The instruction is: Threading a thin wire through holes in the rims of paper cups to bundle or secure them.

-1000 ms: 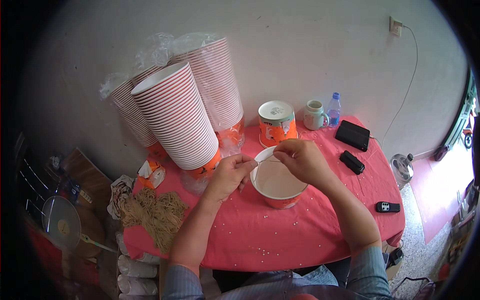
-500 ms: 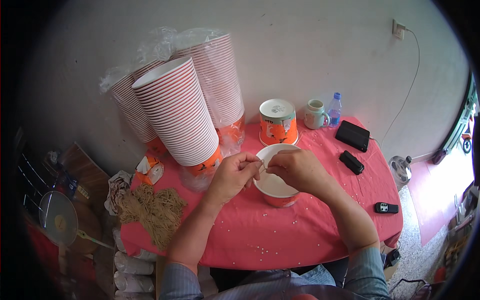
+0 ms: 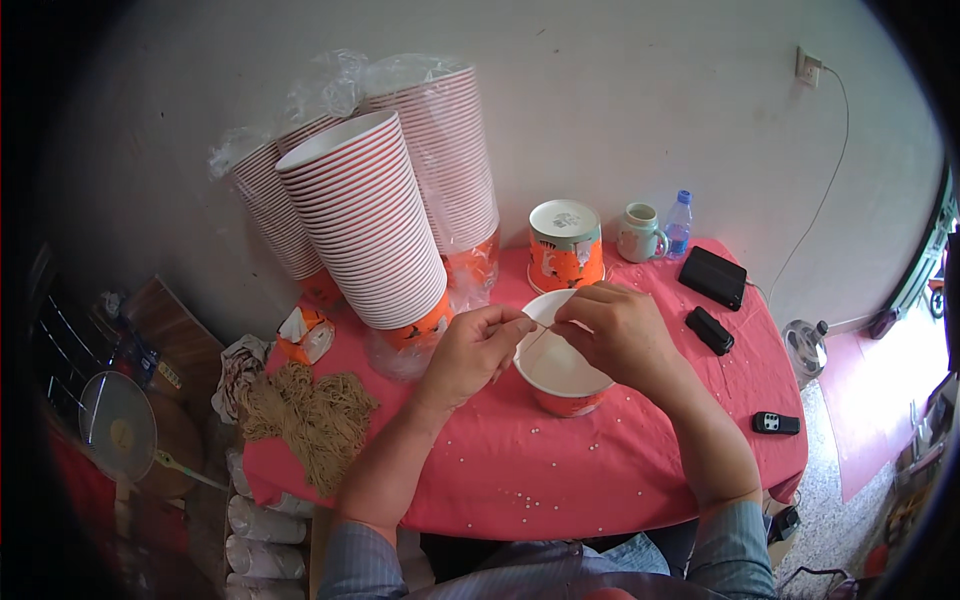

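My left hand (image 3: pixel 468 352) pinches one end of a thin tan string (image 3: pixel 543 328), and my right hand (image 3: pixel 618 332) pinches the same string a short way to the right. A short stretch of it shows between my fingertips. Both hands are above the rim of an upright white-and-orange paper bucket (image 3: pixel 568 403), whose white inside partly shows. To the left of my left forearm lies a loose bundle of tan strings (image 3: pixel 315 420), similar in colour to the one I hold.
Tall stacks of paper buckets (image 3: pixel 365 220), some in clear plastic, lean at the back left. Behind my hands are an upside-down bucket (image 3: pixel 566 250), a mug (image 3: pixel 637 240) and a bottle (image 3: pixel 679 225). Right: black case (image 3: pixel 713 277), black object (image 3: pixel 709 331), remote (image 3: pixel 775 423). Small white bits dot the red tablecloth (image 3: pixel 480 490).
My hands have drawn slightly apart, and the string between them now runs straighter. The whole view has shifted a little.
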`<action>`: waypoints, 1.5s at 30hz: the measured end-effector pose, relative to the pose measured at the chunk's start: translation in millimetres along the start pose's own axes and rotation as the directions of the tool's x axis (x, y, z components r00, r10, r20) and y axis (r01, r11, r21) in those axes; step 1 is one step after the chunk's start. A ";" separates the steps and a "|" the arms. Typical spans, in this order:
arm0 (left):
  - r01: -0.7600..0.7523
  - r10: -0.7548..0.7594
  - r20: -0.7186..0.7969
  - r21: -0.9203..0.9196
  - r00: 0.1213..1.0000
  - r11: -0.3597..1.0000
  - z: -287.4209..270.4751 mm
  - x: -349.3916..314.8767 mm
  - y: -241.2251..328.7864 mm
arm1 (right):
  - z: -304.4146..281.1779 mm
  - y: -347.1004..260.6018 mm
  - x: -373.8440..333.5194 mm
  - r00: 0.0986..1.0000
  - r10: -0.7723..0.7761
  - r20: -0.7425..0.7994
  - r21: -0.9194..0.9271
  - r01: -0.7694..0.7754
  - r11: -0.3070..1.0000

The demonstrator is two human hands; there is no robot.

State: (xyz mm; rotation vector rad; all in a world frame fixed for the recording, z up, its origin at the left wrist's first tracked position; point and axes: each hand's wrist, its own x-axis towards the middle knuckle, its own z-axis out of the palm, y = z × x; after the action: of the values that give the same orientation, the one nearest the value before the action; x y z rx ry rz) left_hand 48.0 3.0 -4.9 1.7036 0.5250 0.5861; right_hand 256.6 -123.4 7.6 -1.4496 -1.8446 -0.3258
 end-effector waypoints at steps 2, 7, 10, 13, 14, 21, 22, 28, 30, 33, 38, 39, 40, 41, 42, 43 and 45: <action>-0.032 0.032 0.002 -0.047 0.999 0.998 0.8 -0.4 -2.8 | -3.7 -1.6 1.1 0.998 -0.053 -0.029 -0.082 0.051 0.995; -0.029 0.029 0.001 -0.034 1.000 0.999 3.2 -0.8 -2.5 | -9.3 -10.6 -2.6 0.992 -0.046 0.114 -0.198 0.068 0.978; -0.019 0.018 0.023 0.018 1.000 1.000 3.0 -1.6 -2.2 | -3.6 -13.6 -7.1 0.968 -0.069 0.243 -0.219 0.124 0.968; 0.000 -0.004 0.052 0.077 0.999 0.997 2.9 -4.7 2.8 | -1.2 -18.6 -6.4 0.948 -0.080 0.309 -0.148 0.131 0.980; 0.010 -0.017 0.066 0.109 0.998 0.994 3.3 -5.2 4.4 | -4.0 -21.7 -3.8 0.969 -0.095 0.226 -0.064 0.112 0.992; -0.029 0.024 0.120 0.039 0.992 0.999 4.7 -9.3 -0.4 | 1.3 -15.2 1.6 0.999 0.007 0.037 0.199 -0.014 0.980; -0.030 0.025 0.124 0.039 0.992 0.999 4.1 -9.3 -0.9 | 4.7 -13.1 1.2 0.999 0.009 0.036 0.197 -0.016 0.980; -0.063 0.058 0.136 0.030 0.989 0.998 4.7 -8.1 1.1 | 5.4 -10.8 1.6 0.995 0.081 0.056 0.281 -0.093 0.955; -0.074 0.071 0.148 0.016 0.986 0.997 3.3 -7.6 -0.2 | 3.5 -10.5 2.2 0.984 0.149 0.097 0.367 -0.174 0.914; -0.080 0.082 0.147 -0.015 0.986 0.997 2.1 -7.1 -0.5 | 9.1 -8.1 2.0 0.962 0.239 0.128 0.527 -0.271 0.806; -0.084 0.089 0.108 -0.057 0.990 0.995 3.6 -4.9 -2.9 | 12.7 -1.2 2.1 0.915 0.309 0.260 0.574 -0.403 0.712; -0.085 0.090 0.108 -0.054 0.990 0.995 3.3 -4.8 -4.6 | 12.7 -1.4 2.8 0.892 0.323 0.316 0.571 -0.450 0.686; -0.072 0.079 0.098 -0.073 0.992 0.995 3.1 -4.3 -7.1 | 12.4 -1.9 3.3 0.894 0.322 0.313 0.573 -0.448 0.686; -0.059 0.067 0.088 -0.092 0.994 0.994 3.1 -4.2 -8.5 | 12.1 -2.7 3.7 0.885 0.328 0.331 0.545 -0.463 0.699; -0.060 0.069 0.091 -0.091 0.994 0.994 4.0 -3.8 -9.0 | 11.4 -2.9 3.4 0.875 0.338 0.347 0.513 -0.479 0.712; -0.049 0.056 0.076 -0.086 0.996 0.995 5.0 -3.5 -9.4 | 12.4 -2.2 2.8 0.875 0.339 0.345 0.513 -0.479 0.712; -0.038 0.043 0.061 -0.080 0.997 0.996 6.0 -2.9 -10.3 | 16.1 -0.8 1.2 0.884 0.338 0.324 0.459 -0.459 0.761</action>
State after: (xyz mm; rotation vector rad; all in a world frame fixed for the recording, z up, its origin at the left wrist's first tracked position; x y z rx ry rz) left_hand 49.2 -1.3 -16.3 1.6554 0.4186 0.5734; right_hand 249.4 -112.9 -2.3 -1.4670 -1.5500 0.5462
